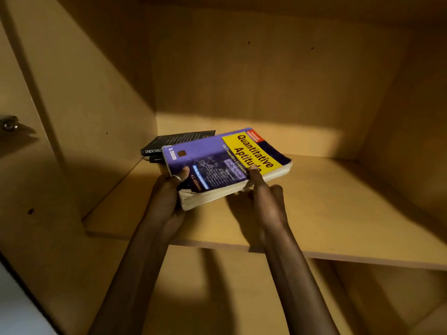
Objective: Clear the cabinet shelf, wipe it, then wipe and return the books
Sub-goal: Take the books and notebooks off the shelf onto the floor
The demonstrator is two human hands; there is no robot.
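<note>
Currently, both hands hold one thick paperback, the purple and yellow book [225, 163], above the cabinet shelf [326, 201]. Its yellow panel reads "Quantitative Aptitude". The book is tilted, with its worn near corner raised off the shelf board; whether its far end touches the board cannot be told.

The left hand [167, 197] grips the book's near left corner, thumb curled over the purple cover, with a pale ring on that thumb. The right hand [263, 199] grips the book's near long edge, thumb on the cover at the yellow panel and fingers curled beneath the page block.

Two dark books [174, 143] lie flat, stacked, on the shelf just behind the held book's left end, close to the cabinet's left wall [96, 93]. The held book overlaps them in this view; contact cannot be confirmed. A metal hinge [9, 123] is mounted left of the shelf.
</note>
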